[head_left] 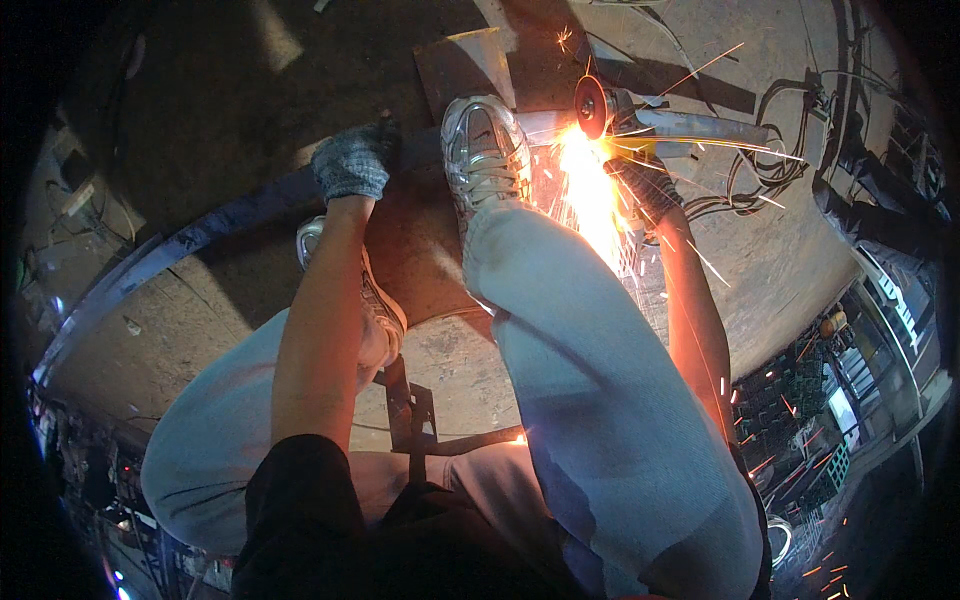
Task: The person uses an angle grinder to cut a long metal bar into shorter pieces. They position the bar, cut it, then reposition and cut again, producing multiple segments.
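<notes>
In a grey knitted glove, my left hand (355, 162) is closed over a long metal bar (255, 198) that runs across the floor; its fingertips are in shadow. My gloved right hand (645, 188) grips an angle grinder (624, 112), partly hidden by glare. The grinder's red disc (591, 107) stands on edge by the bar. Bright sparks (592, 190) pour from beneath it toward me and scatter to the right. My right shoe (485, 150) presses on the bar between my hands; the left shoe (382, 305) is nearer me.
A flat metal plate (465, 68) lies beyond my right shoe. Looped cables (765, 175) lie to the right of the grinder. A metal frame (408, 405) is between my legs. Green plastic crates (838, 466) and dark gridded stacks (775, 410) stand at the lower right.
</notes>
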Tool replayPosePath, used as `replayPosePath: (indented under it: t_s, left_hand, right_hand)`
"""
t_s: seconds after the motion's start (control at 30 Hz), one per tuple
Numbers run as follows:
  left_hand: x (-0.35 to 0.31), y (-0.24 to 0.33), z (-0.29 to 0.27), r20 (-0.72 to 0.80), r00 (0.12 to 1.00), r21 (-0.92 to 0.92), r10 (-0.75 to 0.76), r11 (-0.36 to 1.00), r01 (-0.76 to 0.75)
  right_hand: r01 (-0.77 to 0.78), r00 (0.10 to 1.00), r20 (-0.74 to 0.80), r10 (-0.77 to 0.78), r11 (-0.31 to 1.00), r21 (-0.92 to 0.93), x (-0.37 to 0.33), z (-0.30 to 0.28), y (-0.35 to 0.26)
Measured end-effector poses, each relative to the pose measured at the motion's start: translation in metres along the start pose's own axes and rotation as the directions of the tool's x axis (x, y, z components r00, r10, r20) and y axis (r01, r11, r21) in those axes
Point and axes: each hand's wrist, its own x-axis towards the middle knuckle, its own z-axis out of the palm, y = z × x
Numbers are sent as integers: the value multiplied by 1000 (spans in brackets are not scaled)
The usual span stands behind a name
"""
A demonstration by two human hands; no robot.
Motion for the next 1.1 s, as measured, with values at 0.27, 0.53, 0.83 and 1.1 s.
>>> replayPosePath:
  t_s: [0.27, 0.53, 0.83, 1.1]
  left_hand:
    - [3, 2, -2, 85, 996, 30, -15, 999, 12]
    - [8, -5, 8, 23, 1000, 11, 17, 1000, -17]
    - [-5, 6, -9, 47, 999, 79, -21, 997, 17]
    - [-1, 3, -6, 39, 999, 17, -21, 1000, 20]
  right_hand:
    - [-277, 959, -118, 259, 945, -172, 1, -10, 3]
    - [-25, 1000, -1, 25, 991, -134, 10, -7, 8]
    - [190, 979, 59, -197, 977, 99, 10, -8, 10]
    - [348, 937, 82, -340, 884, -312, 9, -8, 19]
